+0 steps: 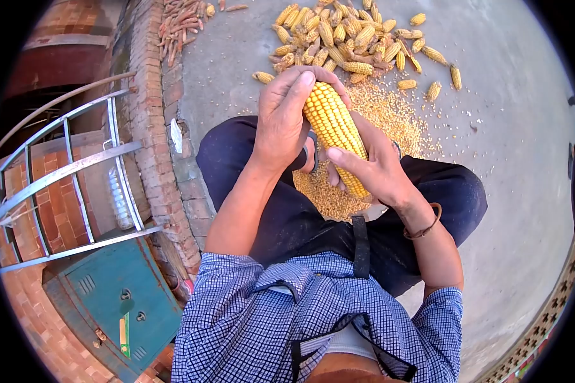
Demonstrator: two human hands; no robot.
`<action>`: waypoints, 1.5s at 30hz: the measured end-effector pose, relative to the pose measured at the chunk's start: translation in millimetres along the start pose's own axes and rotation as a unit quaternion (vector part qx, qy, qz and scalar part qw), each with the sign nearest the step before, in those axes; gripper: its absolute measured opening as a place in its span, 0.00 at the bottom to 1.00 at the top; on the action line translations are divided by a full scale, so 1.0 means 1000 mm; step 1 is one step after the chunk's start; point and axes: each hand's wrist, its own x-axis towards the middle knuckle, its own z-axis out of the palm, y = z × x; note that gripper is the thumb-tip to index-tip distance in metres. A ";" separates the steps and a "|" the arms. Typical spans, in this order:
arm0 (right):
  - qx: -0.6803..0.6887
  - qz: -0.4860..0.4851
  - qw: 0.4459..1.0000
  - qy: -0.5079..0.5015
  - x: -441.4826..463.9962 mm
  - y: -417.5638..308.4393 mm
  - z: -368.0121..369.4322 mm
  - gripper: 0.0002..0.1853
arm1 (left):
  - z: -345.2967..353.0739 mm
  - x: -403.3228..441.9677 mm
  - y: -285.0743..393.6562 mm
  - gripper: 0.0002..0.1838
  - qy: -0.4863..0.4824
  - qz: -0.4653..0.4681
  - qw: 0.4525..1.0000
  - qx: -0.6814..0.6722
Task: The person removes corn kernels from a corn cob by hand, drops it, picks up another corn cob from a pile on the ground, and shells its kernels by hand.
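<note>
A yellow corn cob [335,127], its rows full of kernels, is held tilted between my two hands above my lap. My left hand [289,112] wraps round its upper end, the thumb lying along its side. Round the lower end closes my right hand [377,163], thumb on top and fingers partly hidden beneath. Loose kernels [390,118] lie spread on the ground beyond and below the hands. A pile of corn cobs [345,35] rests on the ground past the kernels.
Bare reddish cobs [182,25] lie at the upper left by a brick edge [150,96]. A metal railing [73,169], a plastic bottle [120,198] and a green metal cabinet [102,293] are on the left. My bent legs frame the kernels.
</note>
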 end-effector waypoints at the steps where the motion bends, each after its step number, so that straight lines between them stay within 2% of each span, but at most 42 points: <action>1: 0.003 0.009 1.000 -0.002 -0.001 -0.002 0.000 0.28 | 0.000 0.001 0.000 0.16 -0.002 -0.001 1.000 0.000; 5: -0.003 0.022 1.000 -0.006 0.000 -0.002 -0.001 0.28 | 0.005 0.002 -0.002 0.16 0.013 0.001 1.000 0.005; 8: -0.032 0.016 0.999 0.029 -0.001 -0.001 0.003 0.28 | 0.004 0.001 -0.006 0.17 0.015 0.003 0.999 0.044; 10: -0.047 -0.041 0.997 0.041 0.001 0.009 0.006 0.29 | 0.003 0.001 -0.006 0.17 0.012 0.010 0.997 0.078; 13: -0.072 -0.043 0.995 0.047 -0.001 0.013 0.006 0.31 | 0.004 0.001 -0.007 0.17 0.007 0.021 0.996 0.083; 18: -0.113 -0.083 0.987 0.073 -0.003 0.020 0.014 0.32 | 0.002 0.000 -0.007 0.17 -0.004 0.030 0.997 0.073; 25: -0.115 -0.076 0.985 0.100 -0.003 0.017 0.019 0.34 | 0.007 0.004 -0.007 0.19 -0.014 0.021 0.999 0.031; 28: -0.130 -0.094 0.982 0.105 -0.004 0.018 0.019 0.34 | 0.010 0.002 -0.005 0.20 0.010 0.000 0.998 -0.059; 40: -0.111 -0.093 0.984 0.106 -0.001 0.018 0.018 0.35 | 0.010 0.000 -0.003 0.22 -0.018 0.014 0.999 -0.030; 45: -0.111 -0.091 0.984 0.104 -0.001 0.017 0.017 0.35 | 0.010 0.000 -0.003 0.18 -0.039 0.024 0.999 0.009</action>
